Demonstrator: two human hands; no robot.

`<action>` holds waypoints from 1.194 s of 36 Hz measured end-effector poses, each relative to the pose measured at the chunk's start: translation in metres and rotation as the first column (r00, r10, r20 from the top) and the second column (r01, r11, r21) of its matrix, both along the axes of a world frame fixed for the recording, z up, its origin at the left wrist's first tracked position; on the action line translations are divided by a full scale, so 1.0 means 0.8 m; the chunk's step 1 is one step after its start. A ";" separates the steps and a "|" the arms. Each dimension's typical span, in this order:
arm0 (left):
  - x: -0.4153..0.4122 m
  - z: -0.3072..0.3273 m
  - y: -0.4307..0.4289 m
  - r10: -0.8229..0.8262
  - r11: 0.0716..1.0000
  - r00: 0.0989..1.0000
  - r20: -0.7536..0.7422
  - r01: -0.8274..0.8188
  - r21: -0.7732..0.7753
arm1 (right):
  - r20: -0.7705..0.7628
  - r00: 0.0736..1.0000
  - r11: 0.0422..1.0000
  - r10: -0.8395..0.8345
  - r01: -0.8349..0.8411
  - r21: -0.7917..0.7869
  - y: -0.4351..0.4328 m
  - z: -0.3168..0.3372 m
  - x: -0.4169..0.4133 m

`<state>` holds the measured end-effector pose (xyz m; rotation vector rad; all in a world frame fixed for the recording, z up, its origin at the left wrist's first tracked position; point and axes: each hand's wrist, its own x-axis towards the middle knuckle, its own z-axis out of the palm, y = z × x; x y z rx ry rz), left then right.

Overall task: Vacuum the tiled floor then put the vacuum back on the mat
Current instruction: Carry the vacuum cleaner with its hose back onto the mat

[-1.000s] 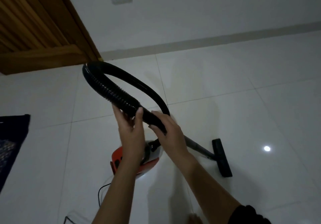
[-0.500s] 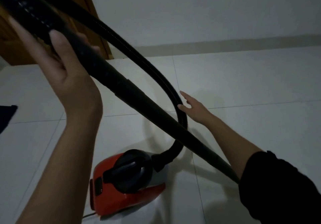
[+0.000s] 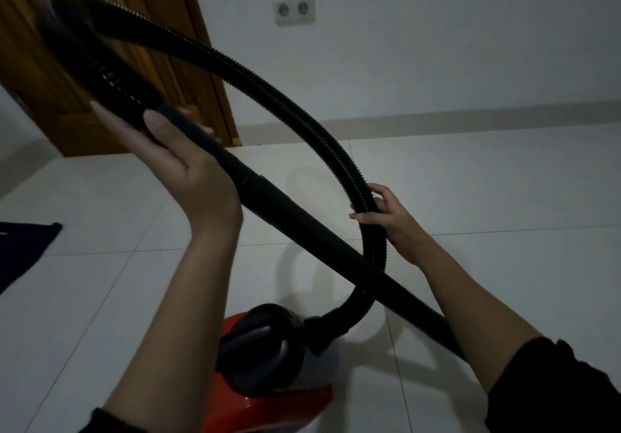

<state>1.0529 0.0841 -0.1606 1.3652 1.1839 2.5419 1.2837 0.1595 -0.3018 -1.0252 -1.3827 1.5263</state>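
Head view shows the red vacuum (image 3: 268,372) sitting on the tiled floor (image 3: 504,197) at six o'clock, close under you. Its ribbed hose (image 3: 295,106) arcs from the body up to eleven o'clock. There it meets the rigid wand (image 3: 302,227), which slants down toward five o'clock and passes behind your right forearm. Your left hand (image 3: 191,170) grips the wand's upper end, held high. Your right hand (image 3: 393,221) reached with straight fingers half a second ago and now curls round the hose at the loop's three o'clock side. With both hands holding, you seem set to gather the hose. The dark mat (image 3: 23,254), as I judge it, lies at nine o'clock, well apart from the vacuum, so the return is not yet done.
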 end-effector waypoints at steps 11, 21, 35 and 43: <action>0.065 -0.059 -0.018 0.027 0.995 0.983 0.183 -0.009 -0.096 | 0.172 0.975 0.971 0.143 -0.172 0.168 -0.056 0.056 -0.019; 0.087 -0.097 -0.027 -0.121 0.969 0.965 0.231 0.166 -0.185 | 0.400 0.902 0.924 0.165 -0.283 0.256 -0.090 0.060 -0.027; 0.044 -0.125 -0.057 -0.238 0.795 0.937 0.256 0.339 -0.503 | 0.491 0.871 0.931 0.018 -0.194 0.310 -0.085 0.034 -0.031; -0.071 -0.194 -0.106 -0.065 0.620 0.998 -0.003 0.038 -0.784 | 0.522 0.852 0.923 -0.039 -0.168 0.345 -0.081 0.019 -0.040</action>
